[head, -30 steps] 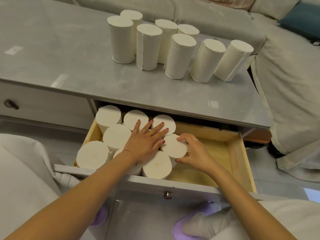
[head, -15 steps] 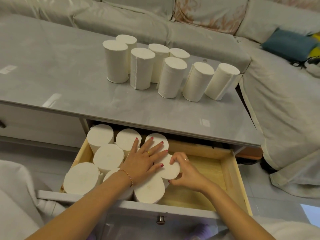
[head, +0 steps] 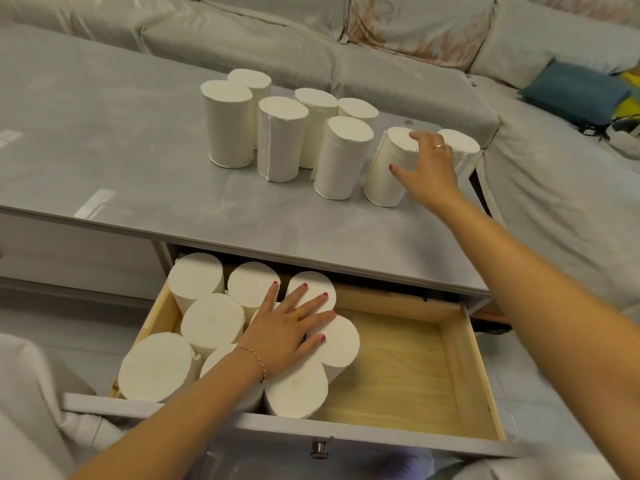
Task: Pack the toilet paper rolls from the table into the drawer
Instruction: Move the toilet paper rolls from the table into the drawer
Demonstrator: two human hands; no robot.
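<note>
A long pale sofa wraps round the far side and the right end of the room, its cushions draped in a thin, shiny cover. On the sofa's back, toward the right, one cushion carries a faded pinkish leaf print. A blue-grey pillow lies on the sofa's right-hand seat, and just beside that pillow, at the far right edge, sit a yellow-green patch and some dark-and-white object, too cropped to tell.

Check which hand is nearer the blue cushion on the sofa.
Right. The right hand is up on the table by the rolls, below-left of the blue cushion; the left hand is down in the drawer.
</note>
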